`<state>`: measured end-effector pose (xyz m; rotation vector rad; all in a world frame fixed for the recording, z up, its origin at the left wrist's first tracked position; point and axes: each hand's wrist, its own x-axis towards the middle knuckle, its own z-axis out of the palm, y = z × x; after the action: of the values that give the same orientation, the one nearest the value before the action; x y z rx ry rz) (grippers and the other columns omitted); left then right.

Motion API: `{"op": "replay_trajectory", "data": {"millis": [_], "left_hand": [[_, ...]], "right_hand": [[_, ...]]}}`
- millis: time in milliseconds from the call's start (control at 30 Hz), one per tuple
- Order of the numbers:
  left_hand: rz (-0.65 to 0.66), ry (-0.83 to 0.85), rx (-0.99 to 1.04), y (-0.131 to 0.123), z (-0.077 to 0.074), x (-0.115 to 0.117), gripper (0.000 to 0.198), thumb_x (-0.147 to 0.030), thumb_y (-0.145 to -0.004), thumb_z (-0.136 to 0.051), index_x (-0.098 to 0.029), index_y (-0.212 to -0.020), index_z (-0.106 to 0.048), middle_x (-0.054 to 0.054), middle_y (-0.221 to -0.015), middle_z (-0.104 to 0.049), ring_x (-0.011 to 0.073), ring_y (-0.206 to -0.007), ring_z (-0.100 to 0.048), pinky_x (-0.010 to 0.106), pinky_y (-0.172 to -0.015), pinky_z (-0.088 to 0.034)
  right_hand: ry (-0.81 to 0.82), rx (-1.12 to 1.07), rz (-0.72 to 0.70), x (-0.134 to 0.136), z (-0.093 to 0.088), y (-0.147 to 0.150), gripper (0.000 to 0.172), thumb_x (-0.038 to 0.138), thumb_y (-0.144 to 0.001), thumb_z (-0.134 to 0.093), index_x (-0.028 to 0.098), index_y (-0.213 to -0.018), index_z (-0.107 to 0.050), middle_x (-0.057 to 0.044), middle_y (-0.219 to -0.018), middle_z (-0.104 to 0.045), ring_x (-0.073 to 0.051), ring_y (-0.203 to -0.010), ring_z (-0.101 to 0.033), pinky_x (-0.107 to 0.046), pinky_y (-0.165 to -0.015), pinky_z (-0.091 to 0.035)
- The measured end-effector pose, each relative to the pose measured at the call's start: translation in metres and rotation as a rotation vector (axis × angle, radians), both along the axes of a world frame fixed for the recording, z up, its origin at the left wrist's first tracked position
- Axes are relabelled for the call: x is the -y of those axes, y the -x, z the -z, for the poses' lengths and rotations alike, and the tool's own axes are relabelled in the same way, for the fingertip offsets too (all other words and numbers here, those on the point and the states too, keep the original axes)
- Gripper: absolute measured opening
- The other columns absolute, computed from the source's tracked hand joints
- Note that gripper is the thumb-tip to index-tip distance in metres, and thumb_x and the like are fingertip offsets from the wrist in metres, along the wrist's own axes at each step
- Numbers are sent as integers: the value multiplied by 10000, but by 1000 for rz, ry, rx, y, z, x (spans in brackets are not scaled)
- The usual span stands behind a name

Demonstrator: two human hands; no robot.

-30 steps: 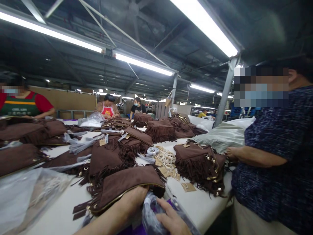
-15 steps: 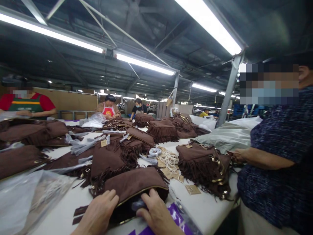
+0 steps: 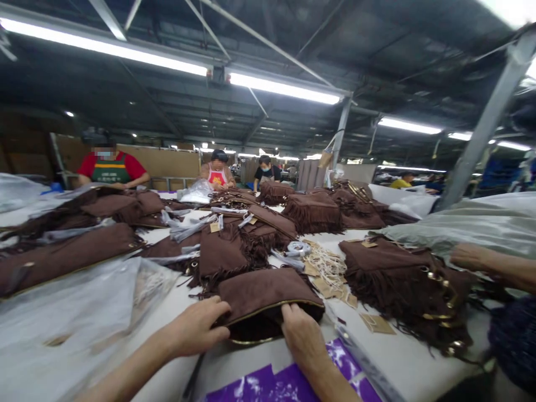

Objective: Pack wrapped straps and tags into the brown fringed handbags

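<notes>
A brown suede-look handbag (image 3: 268, 293) with a gold zip lies on the table in front of me, its mouth gaping towards me. My left hand (image 3: 201, 326) grips the left end of the mouth, thumb below and fingers on top. At the right part of the mouth, the bent fingers of my right hand (image 3: 304, 335) hold the zipped edge; its thumb is hidden. The inside of the bag is dark. Purple printed plastic packaging (image 3: 255, 385) lies beneath my right forearm.
Fringed brown bags (image 3: 393, 273) are piled around the table (image 3: 188, 374). Tags with white strings (image 3: 329, 265) lie beyond my bag, and clear plastic (image 3: 96, 312) covers the left. A co-worker's arm (image 3: 494, 265) reaches in at right; several people work across the table.
My view has swung left, so the near co-worker is mostly out of frame. The grey wrapped piece by my right hand in the bag's mouth no longer shows. Both hands stay at the bag.
</notes>
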<state>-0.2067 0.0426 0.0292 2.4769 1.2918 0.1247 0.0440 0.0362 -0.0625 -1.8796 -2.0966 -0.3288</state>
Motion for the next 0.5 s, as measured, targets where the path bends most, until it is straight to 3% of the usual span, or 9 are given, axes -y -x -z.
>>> {"op": "replay_trajectory", "data": {"millis": [100,200,300,400,500], "left_hand": [[33,130,104,10,-6,-1,299,-247,-823,-409,-201,-1017,-632,68,-984,-655,234,-942,-610,318,-839,-438],[-140,285,268,21,4,-2,305,-236,-783,-379,-187,-1018,-567,21,-777,-589,209,-769,-599,300,-679,-468],[-305,503,471,27,19,-2,316,-247,-649,-427,-178,-942,-523,-35,-659,-484,171,-610,-531,257,-516,-440],[-314,579,637,24,27,1,338,-228,-543,-469,-168,-871,-529,-49,-654,-506,126,-572,-507,223,-519,-421],[-292,625,737,16,28,5,301,-230,-543,-524,-173,-839,-524,-43,-661,-571,112,-567,-528,211,-536,-424]], "right_hand": [[13,-16,1,-7,-11,9,313,-60,-801,-457,156,-890,-665,-116,-813,-716,-250,-764,-694,-290,-649,-468],[-2,-27,-43,5,-19,26,228,12,-842,-503,190,-853,-645,-85,-806,-722,-249,-765,-692,-280,-614,-428],[78,-242,-168,30,-17,56,172,173,-922,-509,246,-803,-610,1,-729,-720,-197,-697,-692,-245,-568,-388],[212,-508,-220,51,-8,96,69,284,-824,-651,257,-815,-588,32,-691,-717,-199,-669,-698,-235,-554,-402],[159,-539,-167,58,-2,129,402,287,-658,-792,236,-990,-571,-5,-768,-737,-261,-738,-717,-262,-591,-463]]}}
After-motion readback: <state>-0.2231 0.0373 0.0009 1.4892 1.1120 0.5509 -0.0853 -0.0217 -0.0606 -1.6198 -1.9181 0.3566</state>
